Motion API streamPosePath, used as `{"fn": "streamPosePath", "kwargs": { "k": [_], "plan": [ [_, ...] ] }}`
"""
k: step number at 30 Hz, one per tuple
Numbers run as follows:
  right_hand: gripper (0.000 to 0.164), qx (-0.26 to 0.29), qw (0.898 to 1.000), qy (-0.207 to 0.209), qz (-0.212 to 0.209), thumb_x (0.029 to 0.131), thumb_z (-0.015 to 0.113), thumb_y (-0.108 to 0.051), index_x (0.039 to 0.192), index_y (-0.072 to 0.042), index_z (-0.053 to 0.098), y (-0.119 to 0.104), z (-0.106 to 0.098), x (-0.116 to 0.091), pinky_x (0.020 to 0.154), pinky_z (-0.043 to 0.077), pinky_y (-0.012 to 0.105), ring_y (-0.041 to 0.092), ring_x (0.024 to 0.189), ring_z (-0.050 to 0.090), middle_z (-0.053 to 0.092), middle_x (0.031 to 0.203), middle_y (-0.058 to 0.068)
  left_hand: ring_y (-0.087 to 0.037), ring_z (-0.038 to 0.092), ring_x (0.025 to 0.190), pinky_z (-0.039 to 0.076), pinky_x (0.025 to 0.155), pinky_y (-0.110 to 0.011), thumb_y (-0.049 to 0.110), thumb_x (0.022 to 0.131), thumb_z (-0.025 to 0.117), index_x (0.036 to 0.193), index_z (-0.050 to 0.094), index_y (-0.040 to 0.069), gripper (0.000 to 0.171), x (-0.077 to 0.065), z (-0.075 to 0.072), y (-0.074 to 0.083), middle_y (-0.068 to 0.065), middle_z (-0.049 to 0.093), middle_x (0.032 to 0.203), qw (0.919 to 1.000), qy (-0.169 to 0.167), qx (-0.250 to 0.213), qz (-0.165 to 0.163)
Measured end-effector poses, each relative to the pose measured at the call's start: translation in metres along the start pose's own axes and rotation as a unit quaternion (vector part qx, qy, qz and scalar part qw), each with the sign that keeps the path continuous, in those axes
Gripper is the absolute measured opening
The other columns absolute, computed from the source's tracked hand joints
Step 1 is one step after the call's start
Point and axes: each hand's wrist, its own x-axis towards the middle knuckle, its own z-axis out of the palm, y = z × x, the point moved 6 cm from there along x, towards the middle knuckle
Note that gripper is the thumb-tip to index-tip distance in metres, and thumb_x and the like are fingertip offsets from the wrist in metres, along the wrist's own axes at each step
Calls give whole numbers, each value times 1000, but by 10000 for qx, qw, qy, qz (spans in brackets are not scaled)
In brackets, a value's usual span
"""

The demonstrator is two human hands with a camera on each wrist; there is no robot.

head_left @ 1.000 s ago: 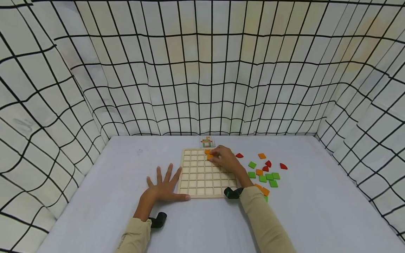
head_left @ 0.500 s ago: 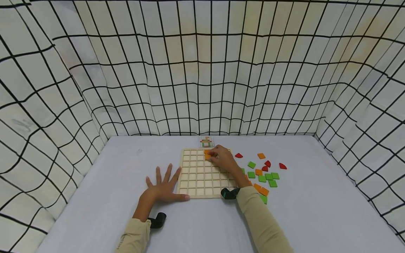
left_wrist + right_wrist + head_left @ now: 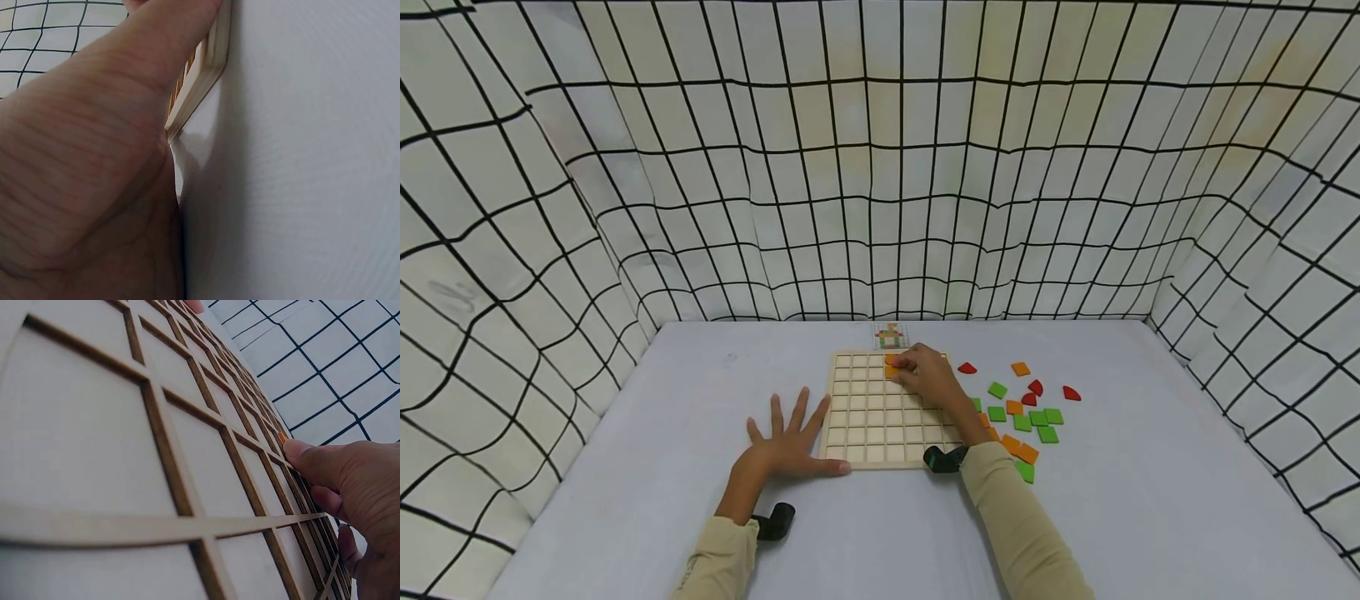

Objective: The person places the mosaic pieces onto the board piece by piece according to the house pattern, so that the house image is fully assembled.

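Observation:
A wooden grid board [image 3: 876, 433] lies on the white table. My right hand [image 3: 928, 375] reaches over its far part, thumb and fingertips pinching an orange square tile [image 3: 892, 372] low at the grid. Just beyond that tile, another orange piece [image 3: 891, 360] sits in the far row, partly covered by the fingers. In the right wrist view the thumb [image 3: 300, 450] is at a small orange edge [image 3: 282, 437] above the squares. My left hand [image 3: 786, 450] rests with spread fingers at the board's near left corner, index finger by the left side and thumb along the front edge.
Loose green tiles [image 3: 1022, 423], orange tiles [image 3: 1027, 452] and red rounded pieces [image 3: 1072, 393] lie scattered right of the board, some beside my right forearm. A small picture card [image 3: 891, 336] lies behind the board. White netted walls [image 3: 895, 250] rise around the table.
My right hand has shifted slightly left with the orange tile, which now lines up with the orange piece beyond it. The left hand stays in place.

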Motion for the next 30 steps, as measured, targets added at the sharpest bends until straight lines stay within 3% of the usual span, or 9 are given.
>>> {"fn": "streamPosePath", "kwargs": {
  "k": [30],
  "plan": [
    [16, 85, 10000, 6, 40, 91, 71, -21, 105, -13, 72, -5, -2, -4, 78, 51, 35, 17, 92, 62, 62, 100, 3, -56, -20, 142, -7, 99, -84, 80, 71, 63, 159, 9, 22, 118, -2, 0, 1, -19, -9, 164, 10000, 22, 37, -62]
  ]
}}
